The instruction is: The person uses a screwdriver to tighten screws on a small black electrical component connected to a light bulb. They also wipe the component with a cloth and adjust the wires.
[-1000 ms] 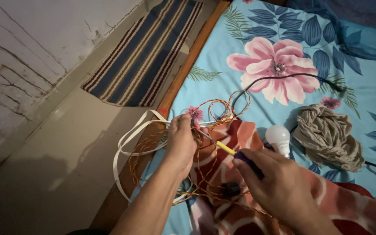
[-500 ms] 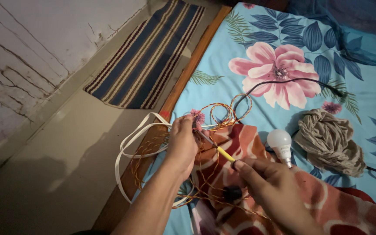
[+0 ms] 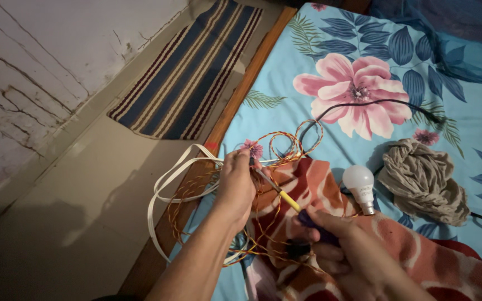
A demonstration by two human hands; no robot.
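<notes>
Head view: twisted orange wire point(image 3: 285, 146) on the bed point(image 3: 464, 111) is pinched in the left hand point(image 3: 235, 187); a screwdriver point(image 3: 285, 198), gripped by the right hand point(image 3: 352, 251), is set at its end. Work appears midway.

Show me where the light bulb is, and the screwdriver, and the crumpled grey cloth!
light bulb point(image 3: 358, 182): head view, on its white glass dome.
screwdriver point(image 3: 288, 199): head view, on the yellow part of its shaft.
crumpled grey cloth point(image 3: 424, 179): head view, on the middle of the bundle.
</notes>
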